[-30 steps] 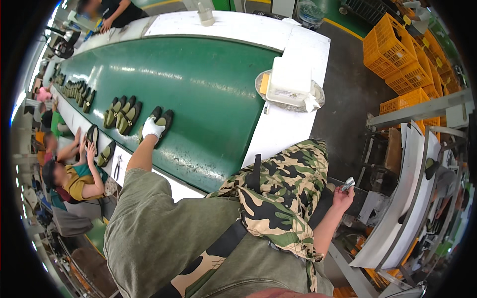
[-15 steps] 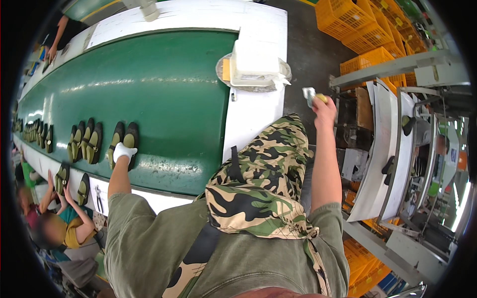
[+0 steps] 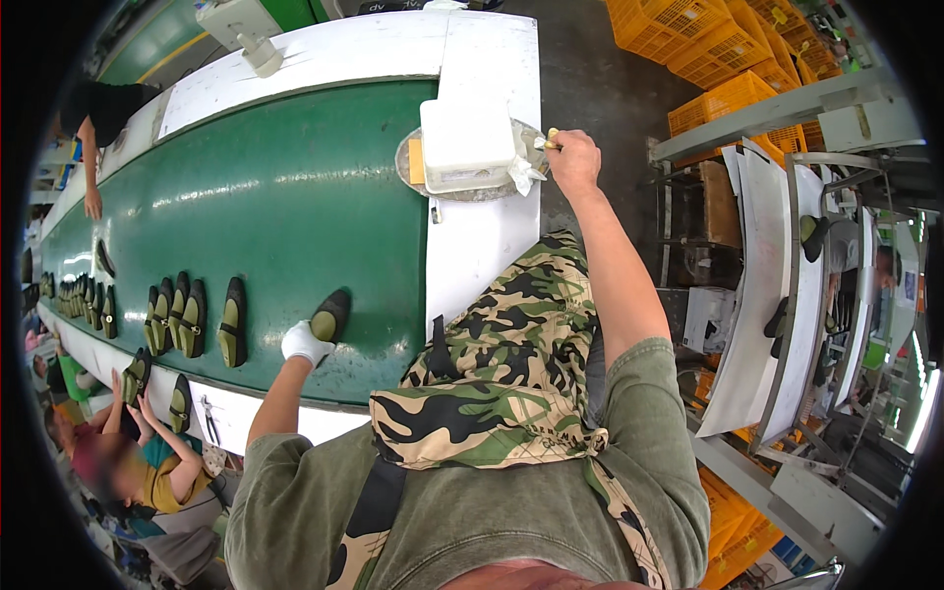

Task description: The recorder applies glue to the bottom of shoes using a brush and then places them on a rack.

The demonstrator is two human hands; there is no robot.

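My left hand [image 3: 307, 344], in a white glove, grips a dark shoe with an olive-green insole [image 3: 331, 317] by its heel, over the green conveyor belt [image 3: 295, 226]. The matching shoe [image 3: 233, 323] sits upright on the belt to the left. My bare right hand [image 3: 576, 160] is closed round a small tool with a yellowish handle [image 3: 553, 140]; its working end is hard to make out. That hand is beside a white plastic tub [image 3: 467, 147] on a round grey tray [image 3: 408, 157]. Crumpled white material [image 3: 526, 175] hangs at the tub's right edge.
Several more shoes [image 3: 177, 313] line the belt's left part. Pliers [image 3: 209, 418] rest on the white near ledge. Co-workers' hands [image 3: 146, 418] hold a shoe at the lower left; another person's arm [image 3: 90, 177] reaches over the far belt. Orange crates [image 3: 688, 44] and a metal rack [image 3: 777, 295] stand right.
My left hand has moved right with one shoe of the pair, leaving the other behind. My right hand has brought the tool up and left to the tub. A co-worker's arm now reaches over the belt.
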